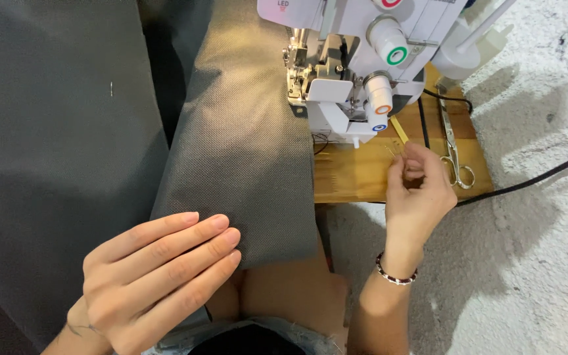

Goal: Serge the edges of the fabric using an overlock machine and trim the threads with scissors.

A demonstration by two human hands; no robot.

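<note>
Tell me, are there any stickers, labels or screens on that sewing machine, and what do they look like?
Small label: top left edge of the white sewing machine, pinkish print on white.
Coloured ring markings on the machine's round white knobs, right side: red at the top, green below, then orange, blue lowest.
No screens or packages in view.

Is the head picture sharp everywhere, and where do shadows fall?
Head view: mostly sharp; the right hand looks slightly soft at the fingers; soft shadows lie on the white floor beside that arm; the grey fabric is brighter in its middle.
</note>
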